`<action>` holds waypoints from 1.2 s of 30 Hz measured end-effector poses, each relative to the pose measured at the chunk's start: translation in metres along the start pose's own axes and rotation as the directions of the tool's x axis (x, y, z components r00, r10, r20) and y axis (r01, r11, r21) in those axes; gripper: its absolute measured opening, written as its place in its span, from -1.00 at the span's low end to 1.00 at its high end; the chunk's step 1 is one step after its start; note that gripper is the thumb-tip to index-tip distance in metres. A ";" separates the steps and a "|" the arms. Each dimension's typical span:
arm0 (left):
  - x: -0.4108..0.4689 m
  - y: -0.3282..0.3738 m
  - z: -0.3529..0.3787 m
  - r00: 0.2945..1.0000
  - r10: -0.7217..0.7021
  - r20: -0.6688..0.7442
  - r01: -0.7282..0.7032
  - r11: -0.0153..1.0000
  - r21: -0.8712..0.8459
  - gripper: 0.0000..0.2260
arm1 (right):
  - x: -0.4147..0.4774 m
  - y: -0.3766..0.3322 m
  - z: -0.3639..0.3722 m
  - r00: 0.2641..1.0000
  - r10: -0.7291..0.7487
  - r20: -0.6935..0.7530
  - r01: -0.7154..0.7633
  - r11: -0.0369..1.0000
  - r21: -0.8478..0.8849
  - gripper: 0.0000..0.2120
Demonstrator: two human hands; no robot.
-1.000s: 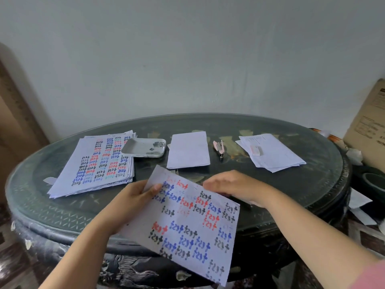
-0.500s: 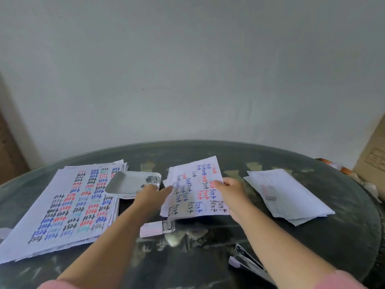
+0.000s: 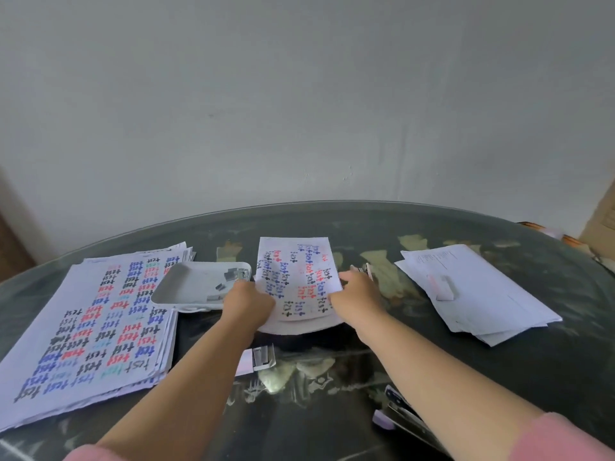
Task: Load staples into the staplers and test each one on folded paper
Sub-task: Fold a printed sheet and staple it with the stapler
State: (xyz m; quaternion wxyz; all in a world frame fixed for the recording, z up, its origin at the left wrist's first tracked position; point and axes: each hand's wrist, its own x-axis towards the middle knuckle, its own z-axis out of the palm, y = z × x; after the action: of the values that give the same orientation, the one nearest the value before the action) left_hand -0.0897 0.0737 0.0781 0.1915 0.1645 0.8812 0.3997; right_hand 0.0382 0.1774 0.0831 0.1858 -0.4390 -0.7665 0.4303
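Observation:
A sheet covered in coloured handwriting (image 3: 296, 274) lies on a white folded paper at the middle of the table. My left hand (image 3: 248, 304) grips its lower left edge. My right hand (image 3: 357, 297) holds its right edge, one finger stretched forward. Just past my right fingers, a pink stapler (image 3: 366, 269) peeks out, mostly hidden. A second stapler (image 3: 399, 407) lies near the front edge, partly under my right forearm. An open staple box (image 3: 259, 357) sits between my forearms. A white tray (image 3: 179, 294) with loose staple strips (image 3: 233, 274) stands left of the sheet.
A thick stack of handwritten sheets (image 3: 93, 327) covers the left of the dark round glass-topped table (image 3: 432, 227). A pile of white folded papers (image 3: 482, 301) with a small pale block (image 3: 444, 289) on it lies at the right. A cardboard box (image 3: 602, 217) stands beyond the right edge.
Both hands carried the handwritten sheet from the table's near edge forward and laid it on the white folded paper. My view has moved closer over the table.

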 end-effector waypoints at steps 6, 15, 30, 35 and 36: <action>-0.044 0.045 -0.001 0.985 0.110 0.136 -0.081 0.976 -0.204 -0.85 | -0.017 0.010 -0.048 0.999 0.007 -0.044 0.009 0.935 0.354 -0.73; -0.078 0.130 0.138 0.846 0.396 0.358 -0.380 0.918 -0.116 -0.83 | -0.002 0.109 -0.207 0.943 0.237 -0.233 -0.130 0.909 0.397 -0.64; -0.042 0.146 0.216 0.787 0.409 0.461 -0.613 0.600 0.514 -0.48 | 0.046 0.181 -0.238 0.949 0.098 -0.301 -0.175 0.955 -0.239 -0.64; -0.043 0.150 0.215 0.783 0.511 0.355 -0.621 0.676 0.397 -0.49 | 0.061 0.180 -0.233 0.959 0.023 -0.282 -0.118 0.939 -0.324 -0.65; -0.045 0.154 0.218 0.764 0.533 0.364 -0.645 0.654 0.396 -0.48 | 0.061 0.177 -0.230 0.961 0.026 -0.276 -0.122 0.933 -0.339 -0.66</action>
State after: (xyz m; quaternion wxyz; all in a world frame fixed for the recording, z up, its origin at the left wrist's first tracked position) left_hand 0.0730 0.2906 0.0732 0.0954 0.5289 0.8244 0.1779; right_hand 0.2480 0.3858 0.0612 0.1889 -0.5479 -0.7819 0.2295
